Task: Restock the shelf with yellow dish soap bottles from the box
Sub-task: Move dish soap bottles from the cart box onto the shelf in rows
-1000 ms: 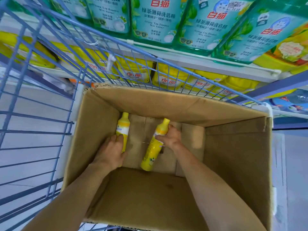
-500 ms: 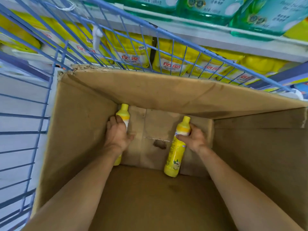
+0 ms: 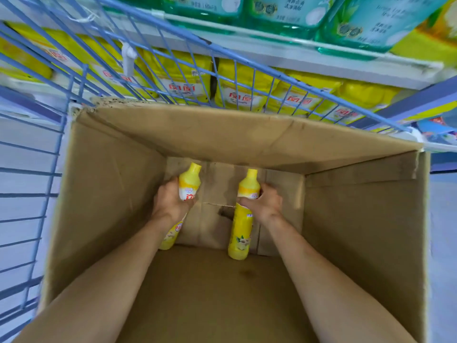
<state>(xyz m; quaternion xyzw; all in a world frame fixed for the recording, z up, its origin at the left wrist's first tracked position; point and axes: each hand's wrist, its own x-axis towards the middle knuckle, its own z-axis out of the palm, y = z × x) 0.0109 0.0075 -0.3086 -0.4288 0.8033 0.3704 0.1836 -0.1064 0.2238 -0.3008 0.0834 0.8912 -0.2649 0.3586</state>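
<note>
Each hand's grip point(image 3: 170, 201) point(image 3: 265, 204) wraps one yellow bottle point(image 3: 189, 184) point(image 3: 241, 226) inside the box point(image 3: 222, 134).

Two bottles, left bottle point(image 3: 189, 180) and right bottle point(image 3: 241, 229), lie in the box point(image 3: 103, 194) inside the cart point(image 3: 49, 169), shelf point(image 3: 272, 55) behind.

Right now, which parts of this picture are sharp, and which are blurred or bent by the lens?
Head view: the left hand and right hand, gripping the left yellow plastic bottle and right yellow plastic bottle in the brown cardboard box, look sharp; the green refill pouches at the top are blurred; the wide lens bows the blue wire cart bars.
</note>
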